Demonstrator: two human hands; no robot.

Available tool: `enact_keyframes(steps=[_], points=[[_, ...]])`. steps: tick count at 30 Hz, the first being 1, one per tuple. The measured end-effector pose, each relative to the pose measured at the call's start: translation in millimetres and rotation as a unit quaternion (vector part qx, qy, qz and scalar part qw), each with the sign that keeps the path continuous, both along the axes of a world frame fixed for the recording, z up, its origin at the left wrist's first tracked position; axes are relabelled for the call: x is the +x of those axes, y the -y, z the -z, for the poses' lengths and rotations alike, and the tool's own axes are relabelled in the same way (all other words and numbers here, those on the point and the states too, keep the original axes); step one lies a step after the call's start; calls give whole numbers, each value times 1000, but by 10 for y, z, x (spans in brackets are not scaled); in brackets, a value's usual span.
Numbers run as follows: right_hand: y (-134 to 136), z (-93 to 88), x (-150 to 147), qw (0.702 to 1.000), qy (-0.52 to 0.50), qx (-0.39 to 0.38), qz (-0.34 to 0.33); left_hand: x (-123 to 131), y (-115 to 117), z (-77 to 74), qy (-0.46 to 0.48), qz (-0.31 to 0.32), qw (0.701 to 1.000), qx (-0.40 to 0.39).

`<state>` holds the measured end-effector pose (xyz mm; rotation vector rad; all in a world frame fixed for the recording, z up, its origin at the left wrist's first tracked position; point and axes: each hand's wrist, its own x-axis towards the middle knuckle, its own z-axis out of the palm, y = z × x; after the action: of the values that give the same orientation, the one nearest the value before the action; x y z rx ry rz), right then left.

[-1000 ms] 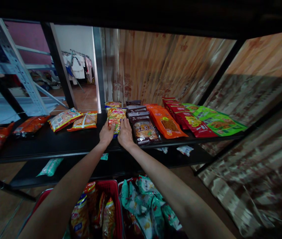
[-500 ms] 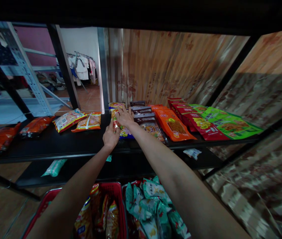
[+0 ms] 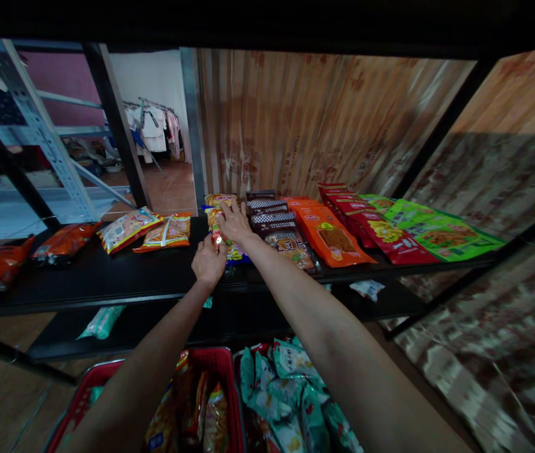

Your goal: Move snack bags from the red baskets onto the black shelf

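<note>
A yellow and blue snack bag (image 3: 211,217) lies on the middle of the black shelf, partly hidden beneath my hands. My left hand (image 3: 208,261) is closed on its near left side, fingers bent against the wrapper. Flat across the top of the bag rests my right hand (image 3: 235,225), its fingers spread and touching the packaging. Behind it is another yellow bag (image 3: 220,199) with red lettering. Just to the right, brown snack bags (image 3: 283,242) overlap in a row.
Farther right lie orange bags (image 3: 330,236), red bags (image 3: 385,236) and green bags (image 3: 446,233). Orange packets (image 3: 66,242) sit leftward on the black shelf (image 3: 121,277). Below stand a red basket (image 3: 234,384) of snack bags and another holding teal bags (image 3: 286,393). Dark posts frame the shelf.
Both hands stay on the same snack bag, with only a slight shift of the fingers. The camera view has moved a little.
</note>
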<state>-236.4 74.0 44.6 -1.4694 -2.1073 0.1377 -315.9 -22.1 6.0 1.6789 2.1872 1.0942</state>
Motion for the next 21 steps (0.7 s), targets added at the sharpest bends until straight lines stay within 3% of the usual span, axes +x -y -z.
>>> enact_keyframes(steps=[6,14,21], points=[[19,-107,-50,985,-94,-81,121,-23,-12,8,38,-2,999,5],[13,-183,-55,971,-131,-125,156,-69,-27,-41,113,-19,993,13],[-15,-201,-23,962,-132,-168,170,-139,-173,-155,94,6,995,11]])
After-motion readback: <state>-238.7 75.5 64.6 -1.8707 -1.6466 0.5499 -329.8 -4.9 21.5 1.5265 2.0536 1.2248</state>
